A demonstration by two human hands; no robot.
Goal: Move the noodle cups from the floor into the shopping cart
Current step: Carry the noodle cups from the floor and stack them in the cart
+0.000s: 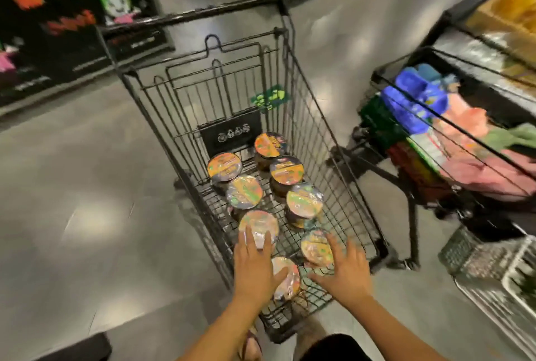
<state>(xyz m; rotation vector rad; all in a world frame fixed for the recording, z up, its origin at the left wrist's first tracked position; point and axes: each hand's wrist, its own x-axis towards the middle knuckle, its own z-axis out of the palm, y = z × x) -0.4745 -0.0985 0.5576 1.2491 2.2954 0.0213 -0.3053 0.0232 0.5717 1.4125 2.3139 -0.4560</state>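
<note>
Left hand (255, 269) and right hand (343, 272), fingers spread, over noodle cups (224, 167) in shopping cart (188, 14); loaded second cart (413, 209) stands beside.

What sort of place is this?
Probably a supermarket or similar shop: a wire cart holds noodle cups, a second cart of goods stands to the right, and a printed display lines the polished floor on the left.
</note>
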